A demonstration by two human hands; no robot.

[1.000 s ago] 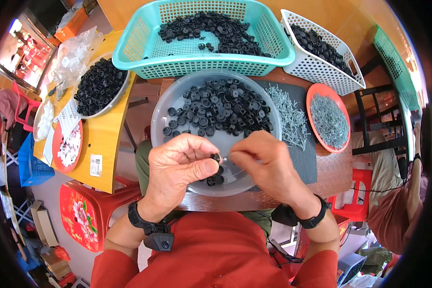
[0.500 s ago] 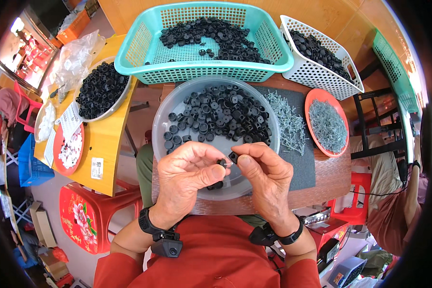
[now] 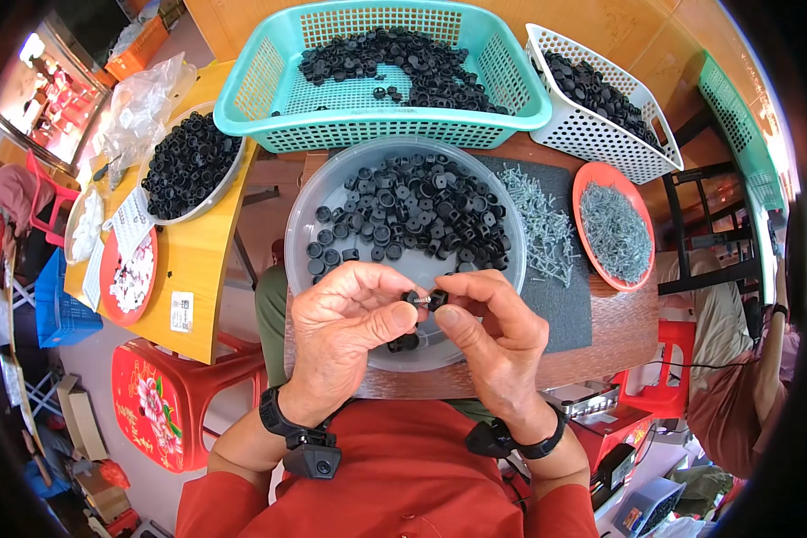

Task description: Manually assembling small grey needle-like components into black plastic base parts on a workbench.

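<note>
Over the near side of a translucent round basin (image 3: 412, 264), both hands meet with fingertips pinched. My left hand (image 3: 342, 314) is closed on a small black plastic part (image 3: 409, 297); a short threaded screw (image 3: 423, 301) shows at its right side. Between thumb and forefinger my right hand (image 3: 498, 327) grips a second small black plastic part (image 3: 438, 299), right up against the screw's end. Fingers cover much of both parts. Inside the basin lies a heap of black plastic parts (image 3: 421, 206), and a few more show just below my left fingertips.
Behind the basin stand a turquoise basket (image 3: 377, 130) and a white basket (image 3: 592, 143) of black parts. To the right are loose screws (image 3: 540, 224) on a dark mat (image 3: 565, 314) and a red plate (image 3: 586, 260) of screws. A yellow table (image 3: 197, 296) stands left.
The two black parts have come together, with the screw now showing between them. My right fingertips have shifted slightly and turned the right part.
</note>
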